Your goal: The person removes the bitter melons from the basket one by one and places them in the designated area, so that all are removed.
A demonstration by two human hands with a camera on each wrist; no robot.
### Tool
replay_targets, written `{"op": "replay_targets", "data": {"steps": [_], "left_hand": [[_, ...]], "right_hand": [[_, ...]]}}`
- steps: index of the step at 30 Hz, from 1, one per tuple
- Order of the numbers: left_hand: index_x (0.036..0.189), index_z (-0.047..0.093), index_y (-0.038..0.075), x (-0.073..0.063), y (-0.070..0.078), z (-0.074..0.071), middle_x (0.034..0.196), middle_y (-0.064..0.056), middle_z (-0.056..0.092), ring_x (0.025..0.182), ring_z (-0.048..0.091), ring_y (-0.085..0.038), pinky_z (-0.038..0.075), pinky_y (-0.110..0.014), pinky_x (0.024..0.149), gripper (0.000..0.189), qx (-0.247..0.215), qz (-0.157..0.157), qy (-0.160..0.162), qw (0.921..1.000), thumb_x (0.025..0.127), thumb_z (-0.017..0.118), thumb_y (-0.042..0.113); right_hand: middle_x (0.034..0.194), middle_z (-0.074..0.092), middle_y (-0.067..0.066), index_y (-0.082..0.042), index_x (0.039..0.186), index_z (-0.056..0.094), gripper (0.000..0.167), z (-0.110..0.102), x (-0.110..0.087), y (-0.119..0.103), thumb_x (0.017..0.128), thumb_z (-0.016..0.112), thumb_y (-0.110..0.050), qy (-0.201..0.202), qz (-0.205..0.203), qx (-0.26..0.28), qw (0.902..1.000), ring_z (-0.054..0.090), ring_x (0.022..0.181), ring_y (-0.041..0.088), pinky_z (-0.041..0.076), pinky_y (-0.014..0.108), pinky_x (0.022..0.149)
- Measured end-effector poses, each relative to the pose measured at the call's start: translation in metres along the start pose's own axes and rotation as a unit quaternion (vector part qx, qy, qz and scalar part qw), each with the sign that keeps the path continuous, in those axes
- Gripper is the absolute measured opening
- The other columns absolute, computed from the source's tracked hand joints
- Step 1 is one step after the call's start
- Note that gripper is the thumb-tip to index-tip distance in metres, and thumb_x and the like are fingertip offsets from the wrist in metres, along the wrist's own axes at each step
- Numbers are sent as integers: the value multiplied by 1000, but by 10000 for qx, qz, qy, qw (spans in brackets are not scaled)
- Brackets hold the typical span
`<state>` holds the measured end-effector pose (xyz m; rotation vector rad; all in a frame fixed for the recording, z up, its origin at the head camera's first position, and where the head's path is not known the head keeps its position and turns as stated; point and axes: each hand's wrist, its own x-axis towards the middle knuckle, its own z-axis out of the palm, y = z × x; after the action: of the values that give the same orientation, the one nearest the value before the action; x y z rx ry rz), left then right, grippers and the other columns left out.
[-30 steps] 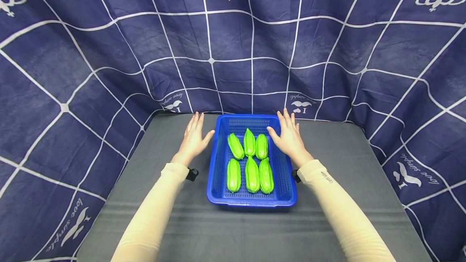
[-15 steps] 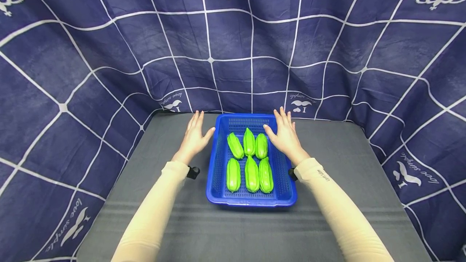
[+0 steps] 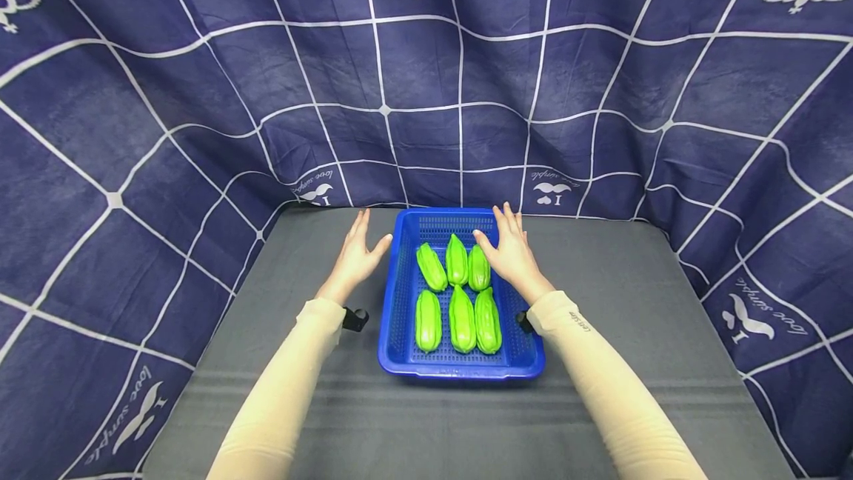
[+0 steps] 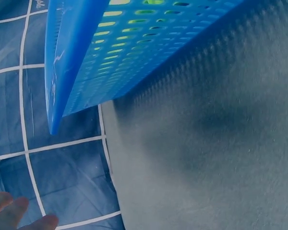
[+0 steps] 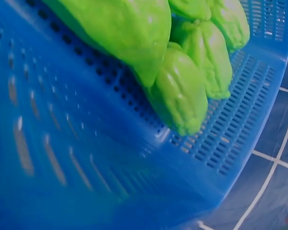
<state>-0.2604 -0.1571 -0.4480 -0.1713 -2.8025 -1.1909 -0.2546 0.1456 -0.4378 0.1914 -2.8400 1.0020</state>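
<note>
A blue slatted plastic basket (image 3: 461, 372) stands on the grey table. Inside lie several bright green, ribbed, long vegetables that taper at one end, such as this green vegetable (image 3: 428, 321), in two rows of three. Just left of the basket, my left hand (image 3: 353, 261) holds nothing, its fingers extended and the thumb tip close to the rim. My right hand (image 3: 516, 258) is above the basket's right side, fingers spread, with its thumb near the far-right green vegetable (image 3: 479, 272); it holds nothing. In the right wrist view, the green vegetables (image 5: 180, 93) lie against the basket's inner floor.
A dark blue curtain (image 3: 426, 72) with white grid lines hangs behind and on both sides of the grey table (image 3: 426, 428). The left wrist view shows the basket's outer wall (image 4: 129, 45) beside the tabletop.
My right hand has shifted left, from the basket's right rim to over its inside. My left hand has stayed nearly in place. The vegetables and basket have not moved.
</note>
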Motion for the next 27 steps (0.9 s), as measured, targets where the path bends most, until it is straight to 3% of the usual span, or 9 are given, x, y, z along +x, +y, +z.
{"op": "replay_targets", "data": {"steps": [8, 14, 27], "left_hand": [[157, 16, 5, -2, -2, 9, 161, -24, 21, 142, 35, -41, 32, -54, 115, 79, -639, -591, -307, 9957, 98, 56, 38], [158, 17, 8, -7, -4, 17, 161, -23, 21, 142, 35, -41, 35, -55, 113, 79, -897, -956, -497, 9901, 97, 58, 38], [157, 19, 9, -14, -6, 23, 161, -20, 24, 139, 41, -38, 39, -53, 111, 77, -1045, -1153, -624, 9858, 97, 60, 36]], "right_hand": [[164, 13, 20, -2, 155, 24, 74, 11, 1, 5, 100, 47, -46, -51, 628, 629, 9960, 15, 151, 39, 20, 52, 121], [163, 15, 20, -2, 155, 24, 76, 19, 0, 6, 99, 49, -47, -137, 906, 864, 9920, 21, 150, 37, 21, 50, 121], [158, 26, 27, 3, 153, 24, 78, 33, -1, 10, 98, 51, -45, -435, 1352, 1145, 9832, 26, 146, 43, 24, 53, 119]]}}
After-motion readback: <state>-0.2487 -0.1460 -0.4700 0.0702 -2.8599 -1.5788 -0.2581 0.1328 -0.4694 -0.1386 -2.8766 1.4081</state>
